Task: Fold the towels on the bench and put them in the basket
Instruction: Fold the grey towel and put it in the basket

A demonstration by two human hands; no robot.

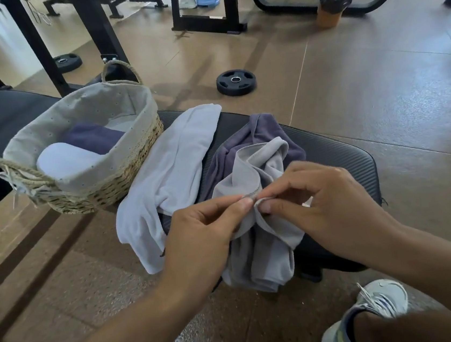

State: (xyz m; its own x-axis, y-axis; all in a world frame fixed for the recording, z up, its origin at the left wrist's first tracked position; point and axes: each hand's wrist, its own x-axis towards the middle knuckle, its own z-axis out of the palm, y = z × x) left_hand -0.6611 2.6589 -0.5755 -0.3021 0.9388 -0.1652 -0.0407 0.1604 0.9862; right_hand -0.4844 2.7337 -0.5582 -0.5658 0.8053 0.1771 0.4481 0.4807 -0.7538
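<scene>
A crumpled grey towel (264, 248) hangs over the near edge of the black bench (337, 155). My left hand (205, 229) and my right hand (317, 199) both pinch its stitched hem, fingertips almost touching. A purple towel (265, 135) lies bunched under and behind the grey one. To the left a white towel (173, 171) lies stretched out and drapes over the bench's edge. The wicker basket (124, 182) with a cloth liner stands on the bench at the left and holds a folded white towel (68, 160) and a folded purple towel (94, 136).
A black weight plate (236, 82) lies on the brown floor beyond the bench, another (67, 62) farther left. Black gym machine frames (96, 31) stand behind the basket. A bin with a black bag (333, 4) is at the back right. My shoe (367, 315) is at the lower right.
</scene>
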